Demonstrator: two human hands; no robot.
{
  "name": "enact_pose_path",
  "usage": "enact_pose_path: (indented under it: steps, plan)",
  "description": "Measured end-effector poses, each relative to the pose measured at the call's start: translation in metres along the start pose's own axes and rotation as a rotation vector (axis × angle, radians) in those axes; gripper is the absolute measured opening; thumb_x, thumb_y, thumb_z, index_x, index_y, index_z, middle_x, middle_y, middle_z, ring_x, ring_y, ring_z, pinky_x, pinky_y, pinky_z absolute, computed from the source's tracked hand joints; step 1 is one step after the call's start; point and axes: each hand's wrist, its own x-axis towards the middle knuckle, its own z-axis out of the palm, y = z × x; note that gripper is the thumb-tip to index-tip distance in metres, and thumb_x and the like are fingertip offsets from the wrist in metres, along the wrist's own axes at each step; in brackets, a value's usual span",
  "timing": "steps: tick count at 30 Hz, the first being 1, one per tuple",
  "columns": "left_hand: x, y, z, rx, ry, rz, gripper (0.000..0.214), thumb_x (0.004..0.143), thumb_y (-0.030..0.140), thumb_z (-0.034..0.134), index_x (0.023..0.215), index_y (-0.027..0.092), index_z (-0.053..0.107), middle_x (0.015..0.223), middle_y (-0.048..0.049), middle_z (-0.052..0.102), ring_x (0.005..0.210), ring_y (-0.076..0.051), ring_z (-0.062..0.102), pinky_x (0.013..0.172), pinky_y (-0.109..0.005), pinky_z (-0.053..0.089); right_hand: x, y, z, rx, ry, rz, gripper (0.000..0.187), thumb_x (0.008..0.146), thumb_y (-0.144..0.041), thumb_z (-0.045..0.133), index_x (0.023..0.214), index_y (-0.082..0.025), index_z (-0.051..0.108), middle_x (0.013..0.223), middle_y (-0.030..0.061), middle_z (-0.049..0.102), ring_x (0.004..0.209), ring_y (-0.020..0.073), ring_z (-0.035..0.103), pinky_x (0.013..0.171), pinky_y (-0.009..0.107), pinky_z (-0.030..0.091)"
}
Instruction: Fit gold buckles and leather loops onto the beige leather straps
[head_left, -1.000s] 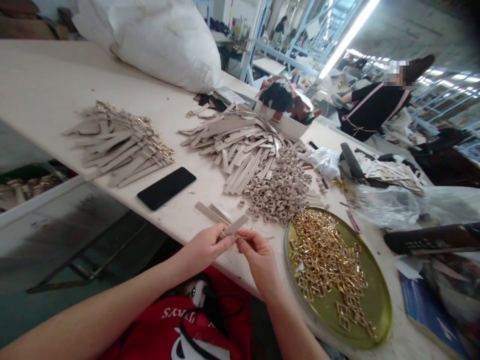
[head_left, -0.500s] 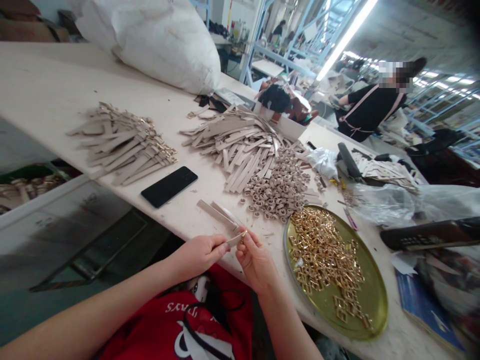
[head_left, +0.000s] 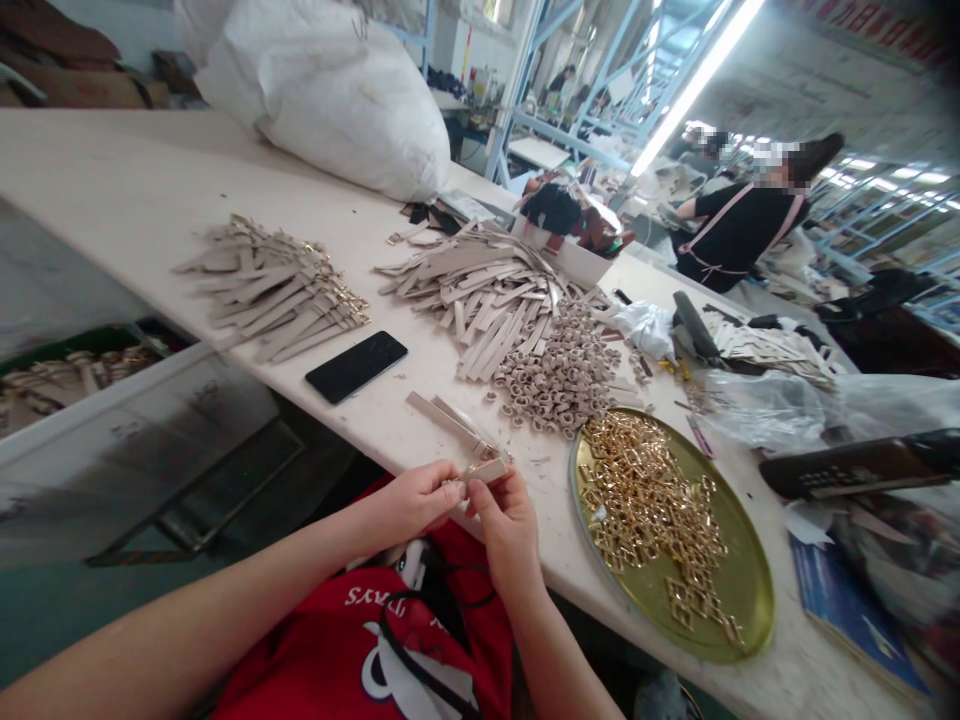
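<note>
Between my two hands, over the table's front edge, is a short beige strap (head_left: 491,470). My left hand (head_left: 420,502) pinches one end with thumb and forefinger. My right hand (head_left: 508,525) is closed on the other end, its thumb pressed along the strap. A small gold glint shows by the left fingertips, too small to make out. Just beyond my fingers lie a few beige straps (head_left: 446,420) with gold buckles at their near ends. Right of my hands, a round gold-coloured tray (head_left: 750,600) holds a heap of gold buckles (head_left: 649,490).
A heap of loose straps (head_left: 487,290) adjoins a pile of small beige loops (head_left: 555,380). Further left are buckled straps (head_left: 281,290) and a black phone (head_left: 357,367). A big white sack (head_left: 352,110) stands behind. A person (head_left: 739,225) stands across the table.
The strap has turned in my fingers, its flat end now pointing right. My right thumb has come over onto it. The view has shifted slightly; the piles look unchanged.
</note>
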Motion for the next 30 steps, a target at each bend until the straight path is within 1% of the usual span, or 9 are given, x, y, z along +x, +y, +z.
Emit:
enact_pose_path:
  steps: [3, 6, 10, 13, 15, 18, 21, 26, 30]
  plan:
    - [-0.001, -0.008, 0.004, -0.134, -0.067, -0.004, 0.024, 0.077, 0.040, 0.043, 0.075, 0.016, 0.046, 0.043, 0.0101, 0.030, 0.036, -0.006, 0.024, 0.035, -0.017, 0.018, -0.006, -0.002, 0.000, 0.025, -0.011, 0.018, 0.018, 0.076, -0.035, 0.057, 0.074, -0.018, 0.052, 0.065, -0.0043, 0.052, 0.055, 0.0079, 0.045, 0.053, 0.020, 0.040]
    - [-0.002, -0.012, 0.008, -0.171, -0.043, -0.058, 0.024, 0.077, 0.040, 0.044, 0.073, 0.017, 0.044, 0.042, 0.0107, 0.028, 0.035, -0.005, 0.022, 0.033, -0.017, 0.015, -0.010, -0.001, -0.001, 0.077, -0.018, 0.085, 0.019, 0.078, -0.037, 0.054, 0.075, -0.018, 0.051, 0.063, -0.0047, 0.050, 0.054, 0.0077, 0.045, 0.053, 0.020, 0.040]
    - [-0.003, -0.012, 0.013, -0.100, 0.036, -0.082, 0.022, 0.076, 0.037, 0.044, 0.070, 0.016, 0.045, 0.044, 0.0093, 0.031, 0.036, -0.005, 0.025, 0.034, -0.017, 0.017, -0.011, 0.003, -0.002, 0.173, -0.043, 0.147, 0.018, 0.079, -0.037, 0.054, 0.080, -0.019, 0.052, 0.067, -0.0043, 0.053, 0.054, 0.0078, 0.047, 0.054, 0.020, 0.042]
    - [-0.004, -0.013, 0.012, -0.023, 0.046, -0.013, 0.023, 0.078, 0.036, 0.044, 0.072, 0.015, 0.049, 0.051, 0.0064, 0.040, 0.042, -0.006, 0.032, 0.039, -0.017, 0.024, -0.009, 0.003, -0.003, 0.217, -0.080, 0.198, 0.018, 0.078, -0.037, 0.054, 0.082, -0.020, 0.052, 0.068, -0.0042, 0.054, 0.054, 0.0081, 0.047, 0.055, 0.021, 0.043]
    - [-0.005, -0.015, 0.011, 0.040, 0.059, 0.036, 0.024, 0.079, 0.037, 0.044, 0.074, 0.015, 0.050, 0.053, 0.0059, 0.042, 0.046, -0.007, 0.036, 0.042, -0.017, 0.027, -0.007, 0.000, -0.003, 0.181, -0.076, 0.185, 0.018, 0.076, -0.036, 0.057, 0.081, -0.019, 0.052, 0.069, -0.0039, 0.055, 0.055, 0.0083, 0.048, 0.056, 0.021, 0.043]
    - [-0.004, -0.020, 0.009, 0.100, 0.075, 0.075, 0.026, 0.080, 0.041, 0.042, 0.077, 0.016, 0.048, 0.048, 0.0081, 0.038, 0.043, -0.007, 0.034, 0.042, -0.018, 0.026, -0.005, -0.005, -0.004, 0.077, -0.078, 0.118, 0.017, 0.071, -0.031, 0.063, 0.078, -0.018, 0.055, 0.068, -0.0036, 0.056, 0.057, 0.0085, 0.048, 0.056, 0.021, 0.042]
    - [-0.003, -0.021, 0.009, 0.087, 0.064, 0.079, 0.027, 0.081, 0.043, 0.041, 0.077, 0.017, 0.046, 0.045, 0.0092, 0.036, 0.041, -0.007, 0.032, 0.040, -0.018, 0.024, -0.006, -0.005, -0.005, 0.026, -0.081, 0.079, 0.016, 0.071, -0.031, 0.062, 0.079, -0.018, 0.056, 0.069, -0.0027, 0.057, 0.060, 0.0095, 0.049, 0.059, 0.022, 0.042]
    - [-0.004, -0.015, 0.009, 0.038, 0.044, 0.003, 0.023, 0.080, 0.040, 0.042, 0.074, 0.017, 0.043, 0.043, 0.0101, 0.033, 0.037, -0.006, 0.030, 0.038, -0.017, 0.022, -0.009, 0.005, -0.005, -0.015, -0.085, 0.080, 0.016, 0.076, -0.032, 0.057, 0.081, -0.017, 0.058, 0.076, -0.0002, 0.060, 0.069, 0.0124, 0.053, 0.069, 0.026, 0.044]
    - [-0.005, -0.009, 0.010, -0.072, 0.022, -0.040, 0.022, 0.078, 0.039, 0.043, 0.073, 0.018, 0.039, 0.041, 0.0114, 0.031, 0.034, -0.005, 0.026, 0.035, -0.016, 0.018, -0.008, 0.006, -0.002, 0.128, -0.081, 0.171, 0.018, 0.076, -0.036, 0.055, 0.079, -0.018, 0.057, 0.076, 0.0002, 0.061, 0.067, 0.0133, 0.055, 0.068, 0.027, 0.045]
